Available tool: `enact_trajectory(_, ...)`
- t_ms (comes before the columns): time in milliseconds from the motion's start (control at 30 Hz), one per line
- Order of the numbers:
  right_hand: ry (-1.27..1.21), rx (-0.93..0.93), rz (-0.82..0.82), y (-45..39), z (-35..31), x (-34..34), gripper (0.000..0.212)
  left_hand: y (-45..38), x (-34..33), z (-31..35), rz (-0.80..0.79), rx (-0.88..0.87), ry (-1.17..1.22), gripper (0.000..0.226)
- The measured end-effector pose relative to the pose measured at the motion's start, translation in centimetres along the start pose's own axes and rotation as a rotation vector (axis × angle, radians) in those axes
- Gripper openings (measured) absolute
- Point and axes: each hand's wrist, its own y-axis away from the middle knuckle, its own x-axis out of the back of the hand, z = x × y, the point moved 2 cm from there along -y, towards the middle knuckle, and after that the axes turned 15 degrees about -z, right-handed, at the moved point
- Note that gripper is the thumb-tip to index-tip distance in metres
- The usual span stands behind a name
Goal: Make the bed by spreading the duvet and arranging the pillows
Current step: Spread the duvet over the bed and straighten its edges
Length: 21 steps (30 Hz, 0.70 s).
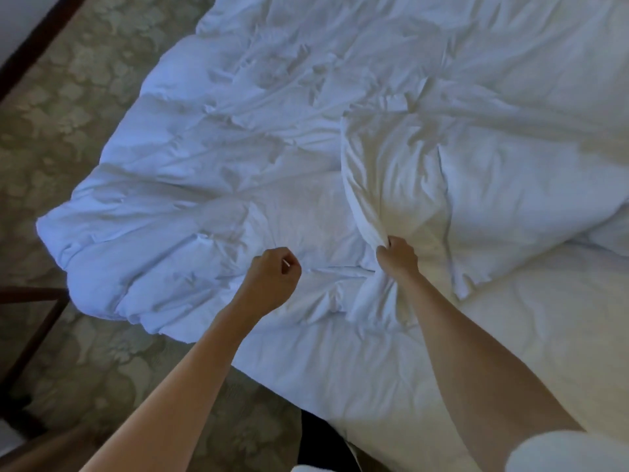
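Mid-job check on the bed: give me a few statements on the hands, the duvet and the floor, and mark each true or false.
1. The right hand grips a bunched fold of the white duvet. True.
2. The left hand holds a pillow. False: its fingers are curled into a fist and hold nothing.
3. The duvet lies flat and smooth. False: it is wrinkled, with a folded-over flap by the right hand.
4. A duvet corner hangs over the patterned carpet. True.
5. Both forearms are in long sleeves. False: both are bare.
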Motion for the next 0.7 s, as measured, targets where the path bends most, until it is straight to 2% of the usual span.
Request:
enact_trajectory(133, -0.306, 0.075, 0.135, 7.3, 0.4, 2.7, 0.03, 0.2, -2.6, 2.7, -0.087, 0.003, 0.084, 0.018)
enact_trajectory(233, -0.555, 0.248, 0.104, 14.9, -0.1, 3.1, 0.026, 1.8, -5.5, 5.3, -0.158, -0.017, 0.112, 0.056)
enact_trajectory(267, -0.659, 0.302, 0.066, 17.7, -0.3, 2.9, 0.028, 2.8, -6.6, 6.2, -0.207, -0.035, 0.157, 0.062)
enact_trajectory(367, -0.873, 0.412, -0.029, 25.4, -0.2, 1.7, 0.02, 6.5, -9.2, 8.2, -0.439, -0.064, 0.61, 0.057)
enact_trajectory(433, -0.814, 0.465, -0.068, 29.7, 0.7, 0.4, 0.019, 9.3, -10.3, 9.0, -0.539, -0.054, 0.97, 0.056)
enact_trajectory(467, -0.739, 0.484, -0.087, 31.5, 1.4, -0.3, 0.021, 10.6, -10.7, 9.2, -0.522, -0.046, 1.065, 0.05)
enact_trajectory(500, -0.681, 0.499, -0.102, 33.3, 2.3, -1.1, 0.022, 11.9, -11.3, 9.2, -0.478, -0.036, 1.09, 0.04)
enact_trajectory(567, -0.65, 0.507, -0.112, 36.9, 4.7, -2.5, 0.016, 14.8, -12.8, 9.0, -0.379, -0.019, 0.955, 0.024)
enact_trajectory(700, -0.736, 0.473, 0.03, 43.6, 11.8, -4.4, 0.019, 20.6, -19.1, 9.3, -0.355, -0.215, 0.743, 0.012)
